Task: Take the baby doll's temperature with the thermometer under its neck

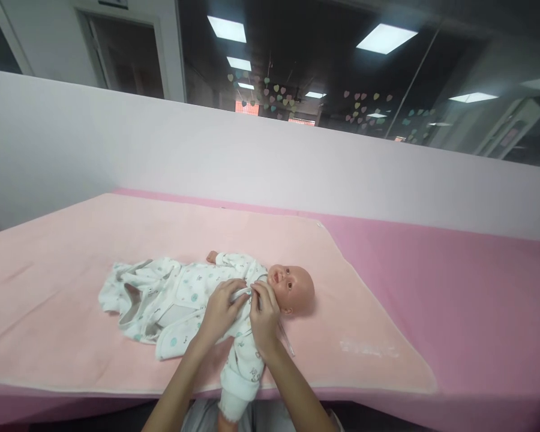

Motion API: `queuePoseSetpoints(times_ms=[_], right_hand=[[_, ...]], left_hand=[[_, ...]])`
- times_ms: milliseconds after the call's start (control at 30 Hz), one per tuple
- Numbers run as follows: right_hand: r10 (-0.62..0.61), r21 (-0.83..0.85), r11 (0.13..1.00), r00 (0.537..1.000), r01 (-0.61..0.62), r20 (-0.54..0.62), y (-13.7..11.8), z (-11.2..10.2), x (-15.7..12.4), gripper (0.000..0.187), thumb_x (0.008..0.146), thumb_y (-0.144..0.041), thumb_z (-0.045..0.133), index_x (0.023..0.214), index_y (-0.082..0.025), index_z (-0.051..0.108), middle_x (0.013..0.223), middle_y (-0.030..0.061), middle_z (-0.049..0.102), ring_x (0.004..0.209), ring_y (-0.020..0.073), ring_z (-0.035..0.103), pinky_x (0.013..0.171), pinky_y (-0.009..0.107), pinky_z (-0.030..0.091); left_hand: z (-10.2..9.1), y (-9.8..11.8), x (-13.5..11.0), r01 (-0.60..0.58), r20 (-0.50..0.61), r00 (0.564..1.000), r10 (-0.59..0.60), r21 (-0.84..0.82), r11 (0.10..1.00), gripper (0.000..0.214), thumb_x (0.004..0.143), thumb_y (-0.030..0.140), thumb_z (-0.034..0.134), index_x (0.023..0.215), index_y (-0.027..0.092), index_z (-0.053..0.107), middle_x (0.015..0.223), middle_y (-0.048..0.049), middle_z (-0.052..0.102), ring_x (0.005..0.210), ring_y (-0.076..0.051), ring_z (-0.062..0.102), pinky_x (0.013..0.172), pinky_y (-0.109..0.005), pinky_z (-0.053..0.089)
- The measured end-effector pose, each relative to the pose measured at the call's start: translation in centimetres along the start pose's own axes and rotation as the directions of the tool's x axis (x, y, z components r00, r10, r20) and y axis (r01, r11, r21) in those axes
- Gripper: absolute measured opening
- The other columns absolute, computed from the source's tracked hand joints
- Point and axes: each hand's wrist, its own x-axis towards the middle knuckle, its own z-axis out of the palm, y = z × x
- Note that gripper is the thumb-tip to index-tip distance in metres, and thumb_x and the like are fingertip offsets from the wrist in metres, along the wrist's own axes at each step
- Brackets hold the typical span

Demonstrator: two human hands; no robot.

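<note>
A baby doll (292,288) lies on its back on a light pink blanket (117,252), head to the right. It wears a white printed garment (180,294) that lies loose and open toward the left. My left hand (220,312) and my right hand (264,315) are both at the doll's chest, just below the neck. The fingers of both pinch the garment's front edge, close together. One sleeve (240,372) hangs over the near edge of the table.
The blanket covers a darker pink table (454,300) that runs on to the right. A white partition wall (270,156) stands behind it, with glass and a doorway above.
</note>
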Motion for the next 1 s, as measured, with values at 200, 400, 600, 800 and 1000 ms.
queuePoseSetpoints(times_ms=[200,400,600,800,1000], right_hand=[[0.008,0.021,1.0,1.0,-0.008,0.005,0.1,0.2,-0.1,0.019,0.089,-0.016,0.043,0.095,-0.021,0.06,0.093,0.0046,0.063,0.091,0.0153,0.059,0.082,0.031,0.051],[0.043,0.087,0.995,0.999,-0.045,0.03,-0.3,-0.1,0.0,0.018,0.088,-0.015,0.042,0.091,-0.02,0.06,0.091,0.0056,0.063,0.089,0.0155,0.059,0.08,0.031,0.05],[0.06,0.141,0.987,0.993,-0.075,0.106,-0.8,-0.3,0.1,0.019,0.086,-0.015,0.042,0.089,-0.02,0.061,0.09,0.0057,0.063,0.088,0.016,0.059,0.08,0.031,0.05],[0.077,0.113,0.989,0.983,-0.097,0.165,-0.6,-0.2,-0.1,0.023,0.086,-0.014,0.041,0.096,-0.021,0.06,0.099,0.0058,0.062,0.096,0.0164,0.057,0.085,0.031,0.048],[0.085,0.072,0.992,0.979,-0.1,0.186,-0.2,-0.2,-0.2,0.024,0.089,-0.018,0.038,0.103,-0.02,0.057,0.101,0.0066,0.062,0.098,0.0174,0.056,0.085,0.033,0.047]], left_hand=[[-0.2,-0.2,-0.1,-0.028,0.029,0.999,0.028,0.003,1.0,0.019,0.084,0.028,0.045,0.093,0.022,0.061,0.107,-0.004,0.063,0.101,-0.023,0.054,0.092,-0.039,0.041],[0.0,0.0,-0.2,-0.021,0.017,1.0,0.021,0.02,1.0,0.024,0.085,0.034,0.042,0.092,0.021,0.061,0.106,-0.0056,0.063,0.1,-0.023,0.054,0.091,-0.039,0.041],[0.6,-0.1,-0.3,0.046,-0.056,0.997,-0.044,0.023,0.999,0.03,0.088,0.039,0.038,0.089,0.02,0.061,0.104,-0.0066,0.063,0.099,-0.023,0.055,0.092,-0.04,0.041],[0.7,0.2,-0.5,0.133,-0.094,0.986,-0.137,-0.048,0.99,0.031,0.089,0.039,0.039,0.106,0.022,0.058,0.11,-0.0067,0.061,0.1,-0.023,0.056,0.093,-0.041,0.042],[-1.5,0.8,-1.6,0.219,0.021,0.975,-0.22,-0.238,0.946,0.036,0.085,0.041,0.049,0.115,0.023,0.054,0.117,-0.0073,0.058,0.102,-0.022,0.057,0.088,-0.035,0.048]])
